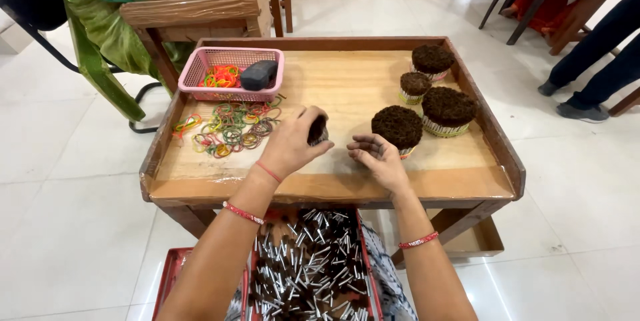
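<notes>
A wooden tray table [333,184] with raised side rims carries everything. At its ten o'clock corner stands a pink basket [200,71], and loose coloured rubber bands [230,128] lie scattered just below it at nine o'clock. Four round dark bundles [448,106] stand close together from one to three o'clock, the nearest toward the centre.

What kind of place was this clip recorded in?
Probably a small hand-assembly workshop: a wooden tray table with banded bundles of dark-tipped sticks, loose rubber bands, and a similar workstation behind.
</notes>
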